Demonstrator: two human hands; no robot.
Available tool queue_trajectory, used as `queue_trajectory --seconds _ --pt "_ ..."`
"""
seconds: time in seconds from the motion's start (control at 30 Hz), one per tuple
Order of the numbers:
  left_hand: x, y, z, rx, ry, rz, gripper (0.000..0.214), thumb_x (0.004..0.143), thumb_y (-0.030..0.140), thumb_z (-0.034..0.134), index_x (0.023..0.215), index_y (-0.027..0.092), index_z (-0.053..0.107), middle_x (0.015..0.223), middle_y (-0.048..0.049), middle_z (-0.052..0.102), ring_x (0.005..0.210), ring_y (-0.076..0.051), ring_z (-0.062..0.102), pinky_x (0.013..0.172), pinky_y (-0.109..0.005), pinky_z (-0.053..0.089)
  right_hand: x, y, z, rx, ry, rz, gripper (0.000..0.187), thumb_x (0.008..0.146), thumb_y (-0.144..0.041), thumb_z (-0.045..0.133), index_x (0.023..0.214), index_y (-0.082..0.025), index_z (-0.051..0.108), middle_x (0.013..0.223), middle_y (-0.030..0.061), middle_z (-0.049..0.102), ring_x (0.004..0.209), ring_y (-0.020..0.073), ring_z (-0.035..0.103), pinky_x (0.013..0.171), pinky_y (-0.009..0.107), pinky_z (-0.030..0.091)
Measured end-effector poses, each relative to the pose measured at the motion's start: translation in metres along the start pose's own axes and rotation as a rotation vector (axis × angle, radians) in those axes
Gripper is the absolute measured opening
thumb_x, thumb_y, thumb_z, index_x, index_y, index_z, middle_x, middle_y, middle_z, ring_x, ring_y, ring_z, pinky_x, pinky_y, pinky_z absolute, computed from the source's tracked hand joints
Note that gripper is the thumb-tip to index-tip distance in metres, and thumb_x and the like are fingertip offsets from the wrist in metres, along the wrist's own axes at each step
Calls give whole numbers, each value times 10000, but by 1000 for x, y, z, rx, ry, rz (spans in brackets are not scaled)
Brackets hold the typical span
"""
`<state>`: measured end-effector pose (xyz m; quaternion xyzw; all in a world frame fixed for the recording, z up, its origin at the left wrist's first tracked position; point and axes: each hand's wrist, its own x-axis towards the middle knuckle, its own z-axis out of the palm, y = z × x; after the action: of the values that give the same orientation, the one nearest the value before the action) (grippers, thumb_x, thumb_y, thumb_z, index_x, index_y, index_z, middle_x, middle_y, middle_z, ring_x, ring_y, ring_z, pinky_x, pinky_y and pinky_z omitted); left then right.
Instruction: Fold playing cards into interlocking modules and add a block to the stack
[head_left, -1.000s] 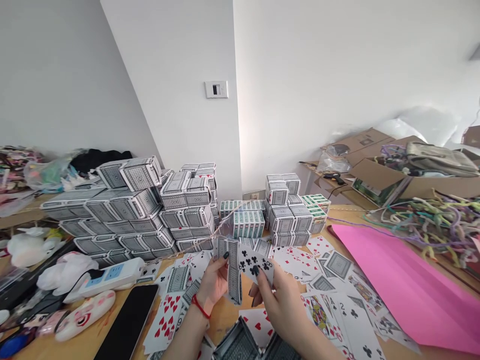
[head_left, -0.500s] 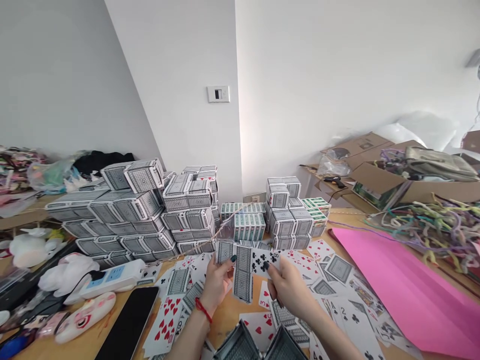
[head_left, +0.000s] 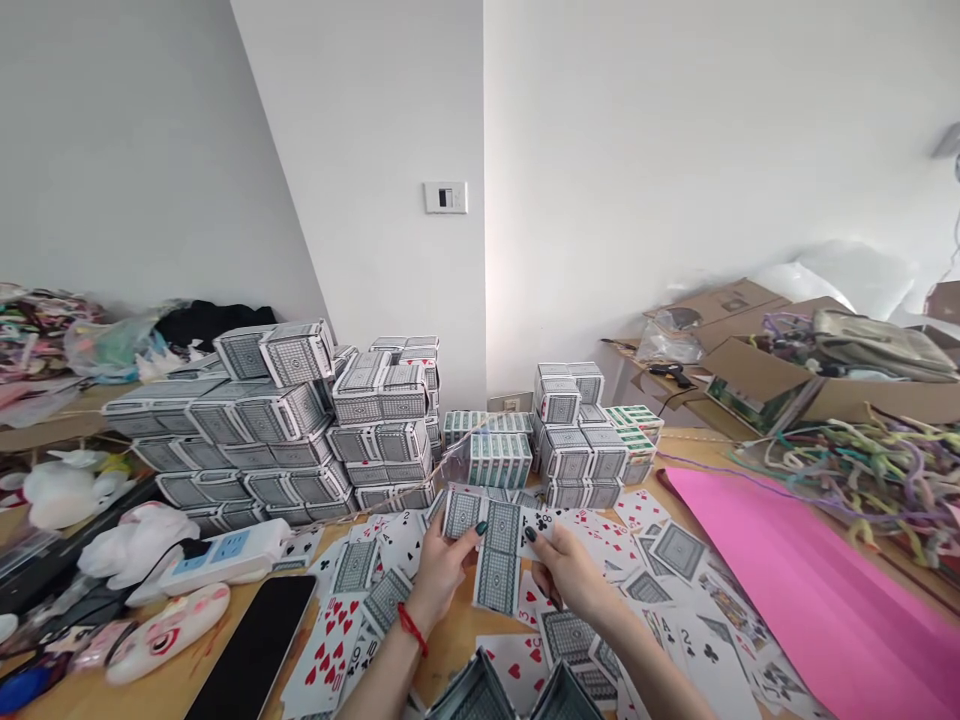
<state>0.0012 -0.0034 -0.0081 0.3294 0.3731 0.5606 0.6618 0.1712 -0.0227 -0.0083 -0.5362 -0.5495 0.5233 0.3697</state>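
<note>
Between my hands are playing cards held up over the table. My left hand (head_left: 441, 568), with a red cord on its wrist, pinches grey-backed playing cards (head_left: 498, 572), thumb on top. One of these cards hangs down below the others. My right hand (head_left: 574, 572) is closed at the right side of the group, its thumb on a face-up eight of clubs (head_left: 531, 520) that the grey backs partly cover. Its lower fingers are partly hidden. Closest to me, two folded box shapes made of cards (head_left: 474, 692) stand at the bottom edge.
Loose cards (head_left: 328, 655) lie on both sides. Behind stand stacks of card-covered blocks (head_left: 259, 415) and green-and-white packs (head_left: 499, 458). A black phone (head_left: 251, 650) and white power strip (head_left: 225, 555) are left; pink paper (head_left: 795, 580), fuzzy strands (head_left: 877, 480) and a carton (head_left: 757, 375) are right.
My left hand and the grey-backed cards have shifted right, toward my right hand. Less of the eight of clubs shows now. The camera view has shifted slightly.
</note>
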Motion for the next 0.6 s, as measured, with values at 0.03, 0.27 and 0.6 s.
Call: queue_trajectory --seconds 0.03,0.27,0.6 --pt "0 0 0 3 -3 -8 427 581 206 743 971 189 569 879 -67 694 807 -232 654 689 -324 510 1 2 0 -4 -4 -4 434 769 -615 342 600 -215 341 317 -89 400 235 56 303 301 180 185" --pt "1 -2 -4 58 -34 -70 312 602 219 726 887 172 605 807 -74 694 751 -237 657 677 -338 510 7 13 -4 25 -5 -10 513 740 -682 325 548 -208 357 361 -61 432 247 54 342 298 187 255" --pt "-1 -3 -1 150 -70 -119 206 577 241 728 730 135 639 741 -85 695 684 -244 658 642 -366 522 6 20 -9 86 -30 -19 499 763 -634 343 518 -199 352 348 -78 367 268 40 294 308 177 192"
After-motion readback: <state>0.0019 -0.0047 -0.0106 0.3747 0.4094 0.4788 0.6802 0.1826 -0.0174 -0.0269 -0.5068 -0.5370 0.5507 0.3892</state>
